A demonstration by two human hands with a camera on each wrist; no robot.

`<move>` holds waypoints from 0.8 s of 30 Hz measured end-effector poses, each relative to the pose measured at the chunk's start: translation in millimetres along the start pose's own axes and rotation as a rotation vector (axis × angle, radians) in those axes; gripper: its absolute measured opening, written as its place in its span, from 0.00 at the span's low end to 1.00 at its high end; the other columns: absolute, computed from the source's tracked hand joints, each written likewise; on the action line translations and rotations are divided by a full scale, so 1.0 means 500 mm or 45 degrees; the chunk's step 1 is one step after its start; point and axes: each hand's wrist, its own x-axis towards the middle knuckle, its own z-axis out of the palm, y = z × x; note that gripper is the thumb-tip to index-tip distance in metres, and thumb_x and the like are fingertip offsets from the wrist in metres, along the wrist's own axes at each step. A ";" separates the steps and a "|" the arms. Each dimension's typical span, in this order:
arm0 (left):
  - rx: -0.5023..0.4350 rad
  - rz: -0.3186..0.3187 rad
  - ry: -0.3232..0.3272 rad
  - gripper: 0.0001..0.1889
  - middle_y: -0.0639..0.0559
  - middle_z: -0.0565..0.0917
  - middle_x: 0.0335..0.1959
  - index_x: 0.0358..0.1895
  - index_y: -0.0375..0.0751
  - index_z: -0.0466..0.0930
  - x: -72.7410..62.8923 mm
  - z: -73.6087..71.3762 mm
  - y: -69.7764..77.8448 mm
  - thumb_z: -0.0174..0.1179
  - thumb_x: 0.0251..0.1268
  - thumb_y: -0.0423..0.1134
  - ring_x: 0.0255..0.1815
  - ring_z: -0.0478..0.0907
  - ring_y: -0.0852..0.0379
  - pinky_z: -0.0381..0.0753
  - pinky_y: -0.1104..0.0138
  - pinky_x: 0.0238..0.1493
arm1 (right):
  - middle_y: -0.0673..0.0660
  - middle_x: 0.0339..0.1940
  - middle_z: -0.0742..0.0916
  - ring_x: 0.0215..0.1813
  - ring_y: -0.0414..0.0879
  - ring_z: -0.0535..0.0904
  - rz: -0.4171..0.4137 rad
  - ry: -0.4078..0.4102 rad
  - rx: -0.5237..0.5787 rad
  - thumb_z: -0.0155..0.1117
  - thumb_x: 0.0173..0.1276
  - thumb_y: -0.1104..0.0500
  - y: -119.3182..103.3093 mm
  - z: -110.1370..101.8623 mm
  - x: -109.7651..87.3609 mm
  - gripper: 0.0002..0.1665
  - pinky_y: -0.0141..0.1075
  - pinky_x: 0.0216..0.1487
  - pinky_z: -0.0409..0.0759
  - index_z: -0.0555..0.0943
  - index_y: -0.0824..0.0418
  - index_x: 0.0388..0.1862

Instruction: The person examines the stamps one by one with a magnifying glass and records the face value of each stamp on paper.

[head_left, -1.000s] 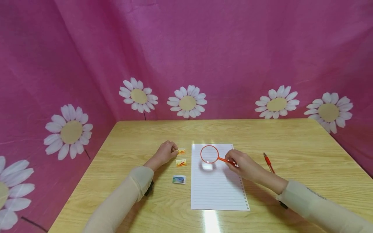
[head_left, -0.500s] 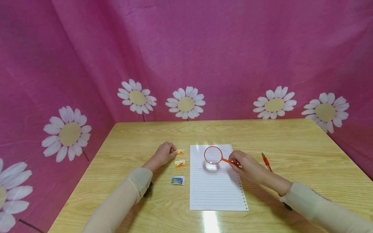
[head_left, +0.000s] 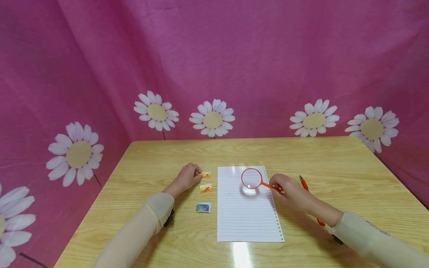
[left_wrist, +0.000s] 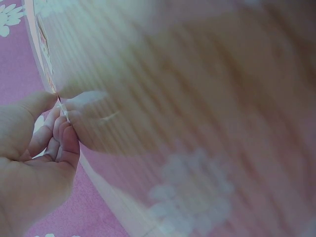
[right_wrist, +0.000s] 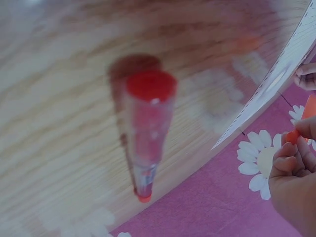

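Note:
My right hand (head_left: 289, 189) pinches the handle of a red-rimmed magnifying glass (head_left: 276, 188), whose round lens hangs over the upper right part of a lined sheet of paper (head_left: 246, 219). In the right wrist view, thumb and fingers (right_wrist: 296, 165) close round the handle's end. My left hand (head_left: 187, 178) rests at the table left of the sheet, thumb and fingertips pinching the left edge of a small yellow-orange stamp (head_left: 206, 175). Below it in a column lie another yellow-orange stamp (head_left: 206, 188) and a blue-green stamp (head_left: 203, 207).
A red pen (head_left: 304, 183) lies right of the paper, partly hidden under the right forearm; its end (right_wrist: 148, 113) looms large in the right wrist view. Faint marks show on the sheet's left part. A pink flowered cloth (head_left: 234, 67) hangs behind the wooden table (head_left: 161, 152).
My right hand has moved the magnifying glass rightward over the paper, uncovering faint marks on the sheet. My left hand stays at the top stamp. The view has shifted slightly.

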 end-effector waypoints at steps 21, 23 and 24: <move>0.001 -0.009 0.004 0.05 0.46 0.74 0.32 0.37 0.34 0.79 -0.002 0.002 0.003 0.62 0.66 0.33 0.34 0.67 0.55 0.70 0.64 0.40 | 0.47 0.27 0.79 0.29 0.32 0.68 0.090 -0.015 -0.041 0.71 0.51 0.74 0.018 -0.029 -0.044 0.15 0.27 0.27 0.69 0.76 0.61 0.32; 0.000 -0.012 0.003 0.05 0.46 0.74 0.32 0.38 0.34 0.79 -0.002 0.002 0.003 0.61 0.66 0.33 0.34 0.67 0.55 0.70 0.64 0.40 | 0.47 0.27 0.79 0.29 0.33 0.68 0.105 -0.024 -0.040 0.71 0.51 0.74 0.019 -0.033 -0.048 0.15 0.27 0.27 0.69 0.76 0.61 0.32; -0.002 -0.014 0.002 0.05 0.46 0.74 0.32 0.38 0.34 0.79 -0.002 0.002 0.002 0.61 0.66 0.33 0.34 0.67 0.55 0.70 0.64 0.40 | 0.47 0.27 0.79 0.29 0.33 0.68 0.113 -0.029 -0.042 0.71 0.51 0.74 0.020 -0.034 -0.050 0.15 0.27 0.27 0.69 0.76 0.61 0.32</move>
